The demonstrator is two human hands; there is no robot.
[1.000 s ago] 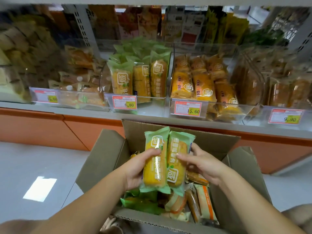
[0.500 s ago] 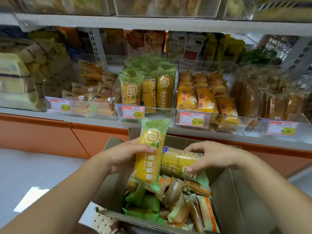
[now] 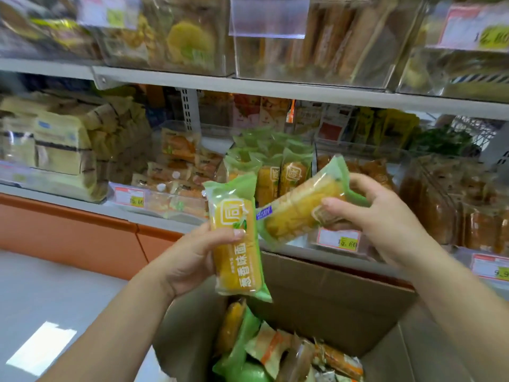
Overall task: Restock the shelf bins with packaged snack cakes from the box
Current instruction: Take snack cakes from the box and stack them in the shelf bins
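Now lifted clear of the box (image 3: 330, 299), the left hand (image 3: 190, 260) grips an upright snack cake (image 3: 234, 244), the right hand (image 3: 385, 216) a tilted cake (image 3: 297, 208), nearing their apparently matching, blurred bin (image 3: 278, 169).

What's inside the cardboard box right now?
Inside the cardboard box: a loose heap of green-wrapped packs and orange-trimmed packs. Anything beneath that top layer is covered, so the count is unknown.

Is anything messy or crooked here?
Nothing looks torn or spilled. The right hand grips a tilted snack cake, almost sideways, while the left hand grips an upright snack cake, like the stocked cakes behind them. Loose packs in the cardboard box lie jumbled, pointing different ways.
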